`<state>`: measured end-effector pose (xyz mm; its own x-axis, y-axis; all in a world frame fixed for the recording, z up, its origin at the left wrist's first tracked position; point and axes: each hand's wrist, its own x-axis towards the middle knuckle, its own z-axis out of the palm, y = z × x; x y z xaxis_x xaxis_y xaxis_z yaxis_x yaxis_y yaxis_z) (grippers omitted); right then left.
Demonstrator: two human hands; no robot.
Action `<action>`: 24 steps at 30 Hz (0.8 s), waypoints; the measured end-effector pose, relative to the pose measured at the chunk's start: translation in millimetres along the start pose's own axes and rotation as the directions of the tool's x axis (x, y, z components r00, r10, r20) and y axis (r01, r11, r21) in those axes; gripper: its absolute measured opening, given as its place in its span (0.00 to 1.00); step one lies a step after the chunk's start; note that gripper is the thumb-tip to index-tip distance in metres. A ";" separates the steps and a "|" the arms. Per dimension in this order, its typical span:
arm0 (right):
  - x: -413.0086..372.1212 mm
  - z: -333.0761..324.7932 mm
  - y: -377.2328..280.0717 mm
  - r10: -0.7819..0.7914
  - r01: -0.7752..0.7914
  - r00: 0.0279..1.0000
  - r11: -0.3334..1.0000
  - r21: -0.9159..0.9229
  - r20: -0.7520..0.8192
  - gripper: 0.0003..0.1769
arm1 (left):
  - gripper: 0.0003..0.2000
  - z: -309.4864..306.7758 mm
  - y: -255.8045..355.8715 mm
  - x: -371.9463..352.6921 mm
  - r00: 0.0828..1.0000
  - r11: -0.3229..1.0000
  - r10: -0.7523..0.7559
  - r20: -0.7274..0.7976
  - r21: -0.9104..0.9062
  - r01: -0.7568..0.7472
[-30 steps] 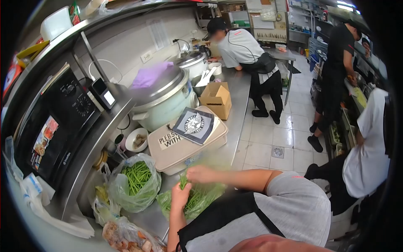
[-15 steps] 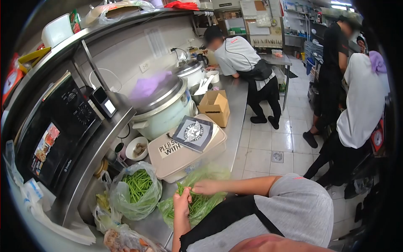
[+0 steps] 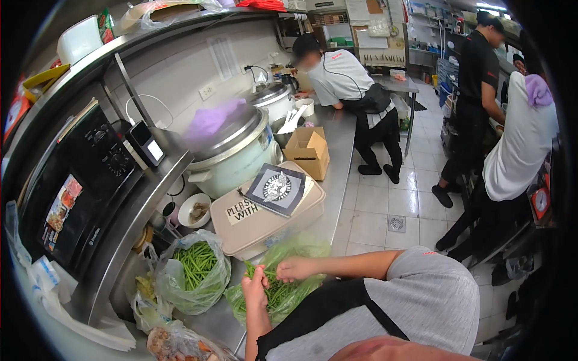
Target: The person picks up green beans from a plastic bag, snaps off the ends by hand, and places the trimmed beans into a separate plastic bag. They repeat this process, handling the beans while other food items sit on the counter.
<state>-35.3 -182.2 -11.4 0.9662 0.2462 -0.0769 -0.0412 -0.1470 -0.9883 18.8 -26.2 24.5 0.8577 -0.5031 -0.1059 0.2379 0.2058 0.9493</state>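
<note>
My left hand [image 3: 256,287] is closed around several green beans [image 3: 251,269], whose tips stick up past the thumb. Just to its right is my right hand [image 3: 293,269], fingers pinched together; what they hold, if anything, is too small to make out. Both hands are over an open green plastic bag [image 3: 304,251] with more green beans [image 3: 280,295] inside. Left of it on the steel counter, a clear plastic bag [image 3: 174,292] stands open, full of long green beans [image 3: 195,265].
A lidded beige bin [image 3: 232,231] with a dark booklet [image 3: 277,189] lies behind the bags. Beyond are a large cooker [image 3: 235,159], a cardboard box [image 3: 307,153] and a bowl [image 3: 194,210]. A microwave [image 3: 84,186] is at left. Co-workers [image 3: 343,78] stand further off.
My hands have moved slightly apart from each other, the left a little leftward and the right a little rightward. At right, two co-workers have shifted their posture.
</note>
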 end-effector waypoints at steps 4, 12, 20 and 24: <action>-0.4 -1.2 1.8 0.014 -0.014 1.000 1.000 -0.018 0.007 0.13 | 0.07 -2.8 -1.3 1.7 1.000 1.000 0.007 -0.018 -0.005 -0.007; -1.7 4.1 4.8 0.001 0.001 0.999 0.999 0.036 -0.046 0.10 | 0.07 -8.6 -5.8 2.1 0.999 1.000 0.014 -0.032 -0.005 -0.014; 2.1 3.2 24.9 -0.184 0.049 0.922 0.928 -0.369 -0.341 0.08 | 0.07 -7.5 -11.5 -1.7 0.998 0.997 0.056 -0.013 0.056 -0.055; -1.3 3.6 -4.2 -0.039 0.049 0.867 0.999 0.008 -0.496 0.08 | 0.06 0.8 -10.3 -5.7 0.993 0.994 0.108 -0.038 0.034 -0.106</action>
<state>-37.4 -178.5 -7.6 0.9658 -0.2564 0.0373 0.0045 -0.1271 -0.9919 11.1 -26.2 15.6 0.8951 -0.4457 -0.0142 0.1296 0.2294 0.9647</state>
